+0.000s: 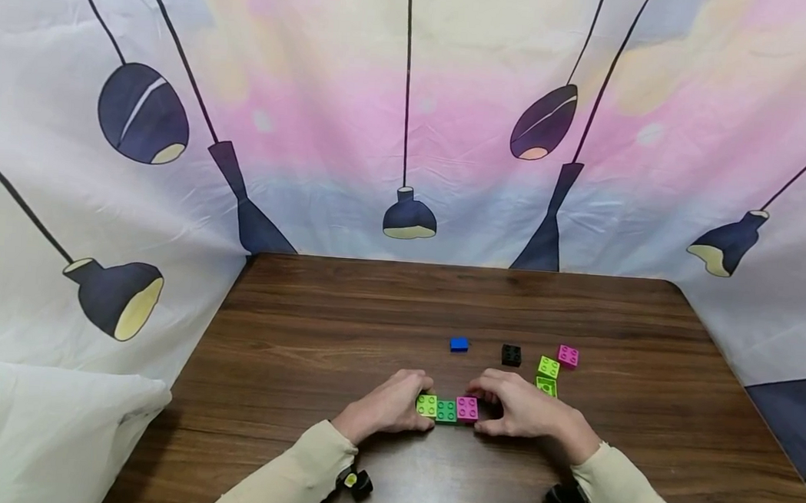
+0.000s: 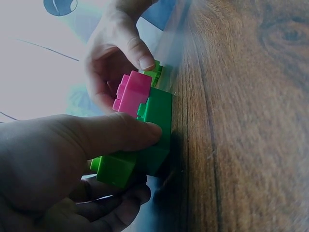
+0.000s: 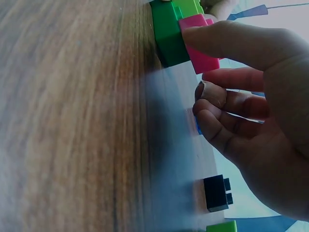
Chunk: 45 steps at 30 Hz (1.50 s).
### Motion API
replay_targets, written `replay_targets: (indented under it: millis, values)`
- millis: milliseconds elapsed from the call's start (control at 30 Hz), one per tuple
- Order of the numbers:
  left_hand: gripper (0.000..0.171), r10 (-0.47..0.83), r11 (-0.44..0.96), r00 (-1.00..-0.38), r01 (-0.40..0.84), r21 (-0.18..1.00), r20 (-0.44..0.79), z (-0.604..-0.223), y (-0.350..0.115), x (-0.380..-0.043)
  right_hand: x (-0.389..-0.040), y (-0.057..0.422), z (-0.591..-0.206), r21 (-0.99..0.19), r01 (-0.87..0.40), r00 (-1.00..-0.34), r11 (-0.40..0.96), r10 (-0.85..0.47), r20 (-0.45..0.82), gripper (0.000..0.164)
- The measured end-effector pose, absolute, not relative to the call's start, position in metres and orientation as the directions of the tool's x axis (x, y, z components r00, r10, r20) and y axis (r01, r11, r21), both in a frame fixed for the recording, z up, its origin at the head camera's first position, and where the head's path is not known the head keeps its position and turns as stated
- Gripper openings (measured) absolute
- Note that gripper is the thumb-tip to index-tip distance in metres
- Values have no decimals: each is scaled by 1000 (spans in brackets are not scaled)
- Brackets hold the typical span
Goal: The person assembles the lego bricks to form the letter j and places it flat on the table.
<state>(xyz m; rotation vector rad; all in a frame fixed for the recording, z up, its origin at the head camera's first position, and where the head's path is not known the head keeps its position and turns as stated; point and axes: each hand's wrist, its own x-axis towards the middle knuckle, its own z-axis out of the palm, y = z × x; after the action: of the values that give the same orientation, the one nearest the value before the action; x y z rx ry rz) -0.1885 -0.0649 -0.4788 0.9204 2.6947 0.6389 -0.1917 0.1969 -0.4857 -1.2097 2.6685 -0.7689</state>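
A long green brick point(image 1: 445, 412) lies on the table with a lime brick point(image 1: 426, 404) on its left end and a pink brick point(image 1: 466, 408) on its right end. Green studs show between the two. My left hand point(image 1: 393, 405) grips the left end, its thumb pressed on the green side in the left wrist view and its fingers on the far side. Around the right end, my right hand point(image 1: 525, 407) has its thumb and forefinger spread, close beside the pink brick. Its thumb point(image 3: 227, 46) overlaps the pink side in the right wrist view; contact is unclear.
Behind the hands lie a blue brick point(image 1: 459, 345), a black brick point(image 1: 510, 355) and a second pink brick point(image 1: 568, 356). Near the right hand are an upright lime brick point(image 1: 548, 367) and another lime one point(image 1: 545, 386) with its hollow side showing. A printed cloth point(image 1: 350, 202) hangs behind the wooden table point(image 1: 344, 302).
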Motion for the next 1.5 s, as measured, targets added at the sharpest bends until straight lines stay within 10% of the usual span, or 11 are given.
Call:
replay_targets:
  millis: [1500]
  values:
    - [38, 625, 718, -780, 561, 411, -26, -480, -67, -184, -193, 241, -471, -411, -582, -804, 701, -571, 165, 50]
